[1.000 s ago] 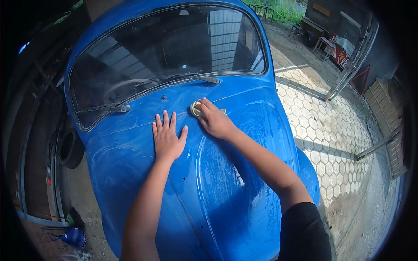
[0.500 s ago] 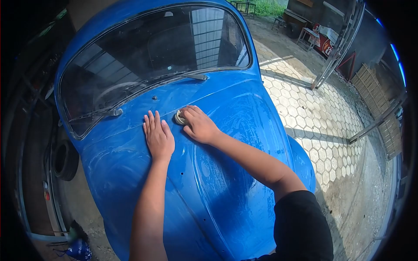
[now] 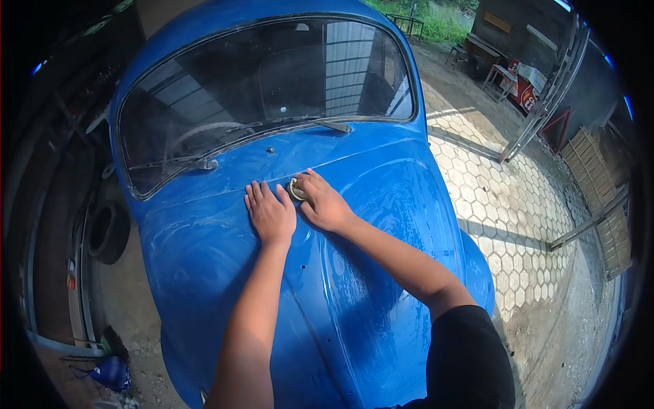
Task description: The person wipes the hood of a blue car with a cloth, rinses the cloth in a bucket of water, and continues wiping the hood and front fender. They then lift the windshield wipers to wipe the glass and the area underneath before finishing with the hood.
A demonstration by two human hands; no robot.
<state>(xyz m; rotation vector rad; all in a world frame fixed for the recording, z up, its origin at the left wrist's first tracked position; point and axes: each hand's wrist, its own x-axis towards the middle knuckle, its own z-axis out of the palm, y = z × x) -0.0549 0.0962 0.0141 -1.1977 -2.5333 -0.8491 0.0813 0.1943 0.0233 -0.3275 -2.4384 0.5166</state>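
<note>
A blue car hood [image 3: 402, 198] spreads out below me, with pale swirling smears and streaks on its paint. My left hand [image 3: 272, 213] lies flat on the hood near its upper edge, fingers stretched out, holding nothing. Just to its right, my right hand [image 3: 325, 203] grips a pale, yellowish folded cloth [image 3: 297, 190] and presses it onto the paint. The fingers partly cover the cloth. Little space separates my left thumb from the cloth.
Above the hood are the windshield [image 3: 272, 82] and its wipers [image 3: 204, 164]. A tire [image 3: 109, 233] stands at left, near a blue bag [image 3: 110, 373]. Sunlit hexagonal paving [image 3: 504, 204], a metal post [image 3: 545, 95] and a bamboo panel [image 3: 591, 170] lie to the right.
The view has shifted, so the car appears farther right. My right hand and the cloth have slid slightly left and down the hood, closer to my left hand, which stays flat.
</note>
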